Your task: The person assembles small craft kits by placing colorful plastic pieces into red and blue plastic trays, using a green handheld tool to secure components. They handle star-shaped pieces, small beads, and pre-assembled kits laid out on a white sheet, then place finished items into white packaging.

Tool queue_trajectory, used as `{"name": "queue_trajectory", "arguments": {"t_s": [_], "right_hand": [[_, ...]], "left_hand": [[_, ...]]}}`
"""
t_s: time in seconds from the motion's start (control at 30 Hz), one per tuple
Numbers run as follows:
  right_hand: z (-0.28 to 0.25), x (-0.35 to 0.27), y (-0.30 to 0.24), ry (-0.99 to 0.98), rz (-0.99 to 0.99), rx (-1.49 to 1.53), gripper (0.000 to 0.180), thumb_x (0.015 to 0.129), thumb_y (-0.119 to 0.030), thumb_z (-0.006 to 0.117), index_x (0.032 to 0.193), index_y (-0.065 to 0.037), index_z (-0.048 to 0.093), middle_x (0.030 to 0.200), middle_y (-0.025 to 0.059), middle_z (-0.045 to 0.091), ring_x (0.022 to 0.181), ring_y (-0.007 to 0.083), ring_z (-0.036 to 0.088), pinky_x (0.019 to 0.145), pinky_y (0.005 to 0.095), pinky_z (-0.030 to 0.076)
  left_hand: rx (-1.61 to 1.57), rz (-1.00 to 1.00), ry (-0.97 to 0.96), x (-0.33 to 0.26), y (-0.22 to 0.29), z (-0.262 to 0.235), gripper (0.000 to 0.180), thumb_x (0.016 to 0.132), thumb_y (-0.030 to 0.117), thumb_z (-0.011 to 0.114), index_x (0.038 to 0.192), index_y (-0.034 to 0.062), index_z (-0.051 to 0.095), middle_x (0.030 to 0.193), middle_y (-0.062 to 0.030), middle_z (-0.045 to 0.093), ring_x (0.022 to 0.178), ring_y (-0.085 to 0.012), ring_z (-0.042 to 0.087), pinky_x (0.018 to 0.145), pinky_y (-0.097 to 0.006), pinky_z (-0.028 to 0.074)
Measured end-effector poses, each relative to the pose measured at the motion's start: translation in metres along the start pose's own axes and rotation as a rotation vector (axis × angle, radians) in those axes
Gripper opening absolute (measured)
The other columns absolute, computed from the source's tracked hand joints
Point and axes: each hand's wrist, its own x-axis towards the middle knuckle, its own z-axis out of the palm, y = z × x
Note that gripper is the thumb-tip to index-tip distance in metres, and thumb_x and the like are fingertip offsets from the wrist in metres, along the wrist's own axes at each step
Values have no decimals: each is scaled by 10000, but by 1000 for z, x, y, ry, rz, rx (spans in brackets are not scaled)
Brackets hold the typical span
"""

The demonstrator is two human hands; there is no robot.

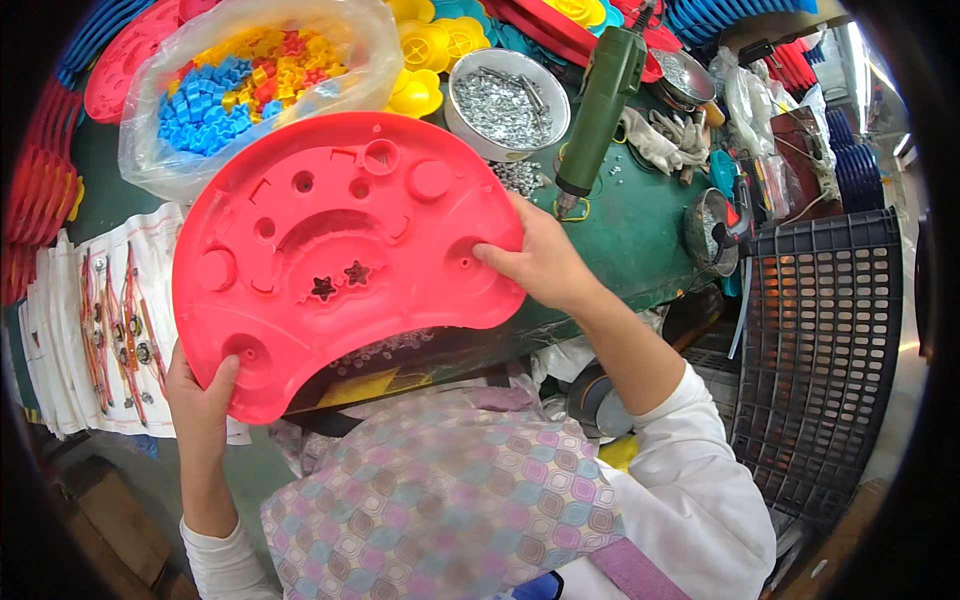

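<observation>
Between my two hands I hold a large red plastic toy shell (pixel 440 245), curved like a half-moon, its hollow side with posts and holes facing me. Two star-shaped cutouts show near its middle. My left hand (pixel 205 395) grips the lower left lobe, thumb pressed inside the recess. At the right lobe my right hand (pixel 530 255) is closed on the rim, its thumb also inside. A green electric screwdriver (pixel 605 105) hangs just beyond my right hand, its tip pointing down. The fingers behind the shell are hidden.
Behind the shell sit a clear bag (pixel 150 130) of small blue, yellow and red pieces and a bowl (pixel 560 100) of screws. Wire assemblies (pixel 125 320) lie on white cloths at left. Gloves (pixel 665 145) rest on the green table (pixel 635 235); a black crate (pixel 820 350) stands at right.
</observation>
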Motion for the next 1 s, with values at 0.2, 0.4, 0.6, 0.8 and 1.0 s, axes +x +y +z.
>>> {"name": "queue_trajectory", "arguments": {"t_s": [0.2,0.4,0.6,0.8,1.0], "right_hand": [[3,5,-2,49,-34,-228,508,857,-72,762,1304,37,546,1130,181,712,1017,254,716,895,367,563],[1,8,-2,29,-77,-246,553,845,-89,779,1330,34,543,1168,200,707,1044,280,714,931,369,548],[0,6,-1,17,-17,-147,586,839,-9,745,1375,43,512,1222,160,667,1108,228,662,990,351,511],[-1,9,-6,-24,-23,-182,619,838,18,738,1403,34,486,1281,162,640,1172,223,636,1029,348,491],[5,7,-19,26,-121,-231,763,838,0,756,1509,21,395,1437,188,548,1347,256,526,1130,381,421]], "left_hand": [[277,91,115,4,4,15,434,880,26,704,1276,-48,541,1161,-170,677,1046,-252,665,944,-361,513],[346,110,134,2,11,20,443,870,43,703,1275,-43,543,1122,-196,691,1030,-295,688,930,-388,530],[250,71,184,5,11,29,419,877,51,729,1236,-43,535,1089,-223,714,1015,-309,722,882,-396,557],[201,6,160,6,9,27,485,866,31,731,1293,-48,514,1171,-250,673,1084,-355,688,931,-418,540],[915,694,360,-4,16,39,629,802,106,794,1364,14,529,1353,-227,519,1233,-368,549,1050,-454,456]]}}
